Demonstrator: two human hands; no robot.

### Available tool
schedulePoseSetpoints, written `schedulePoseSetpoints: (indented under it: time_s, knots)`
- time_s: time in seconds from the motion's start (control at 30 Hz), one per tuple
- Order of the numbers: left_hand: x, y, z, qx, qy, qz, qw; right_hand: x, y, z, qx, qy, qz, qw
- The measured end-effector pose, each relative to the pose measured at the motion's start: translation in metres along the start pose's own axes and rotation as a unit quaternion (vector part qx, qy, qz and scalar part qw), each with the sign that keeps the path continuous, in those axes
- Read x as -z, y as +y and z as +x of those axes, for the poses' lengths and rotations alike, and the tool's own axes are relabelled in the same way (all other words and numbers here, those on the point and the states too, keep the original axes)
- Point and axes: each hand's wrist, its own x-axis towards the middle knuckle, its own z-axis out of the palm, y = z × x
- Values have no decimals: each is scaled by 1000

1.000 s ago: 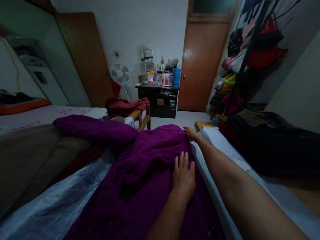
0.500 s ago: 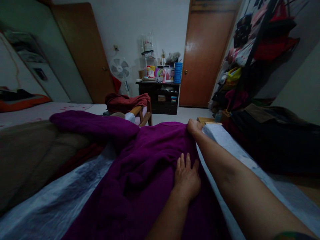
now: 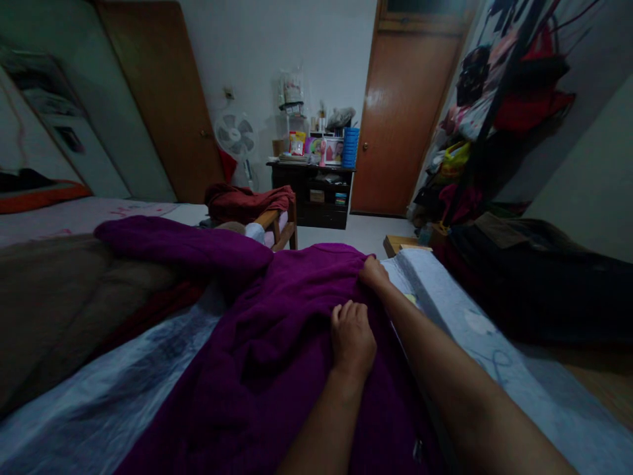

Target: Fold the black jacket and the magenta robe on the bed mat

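Observation:
A purple long-sleeved top (image 3: 277,330) is spread out over the bed, one sleeve (image 3: 182,241) stretched to the left. At its far right corner, near the shoulder, my right hand (image 3: 374,274) is closed on the cloth. My left hand (image 3: 353,338) rests nearer to me on the right part of the top, fingers curled and pressed together into the fabric. Folds run across the middle of the top beside my left fingers. The fingertips of both hands are partly hidden.
Under the top lies a blue-grey bedsheet (image 3: 475,323). Brown fuzzy cloth (image 3: 74,297) is heaped on the left, dark folded clothes (image 3: 548,284) on the right. Beyond the bed stand a chair with red cloth (image 3: 247,201), a fan (image 3: 236,135) and a dark cabinet (image 3: 281,177).
My left hand has gone from spread fingers to curled ones and shifted slightly left. My right hand has drawn the top's right edge inward to the left, baring more of the sheet.

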Motion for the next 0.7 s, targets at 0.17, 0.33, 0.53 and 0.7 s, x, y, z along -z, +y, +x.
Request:
schedulePoseSetpoints:
  time_s: [0.17, 0.33, 0.53, 0.7]
  knots:
    - [0, -7, 1, 56, 47, 54, 996, -24, -7, -23, 58, 30, 3, 998]
    - [-6, -7, -2, 79, 9, 113, 990, -36, -5, -17, 53, 14, -13, 998]
    - [-6, -6, -5, 72, -21, 134, 988, -31, 0, -6, 36, 37, -23, 998]
    - [-5, -6, -4, 67, -25, 133, 988, -29, 6, 4, 44, 36, -33, 998]
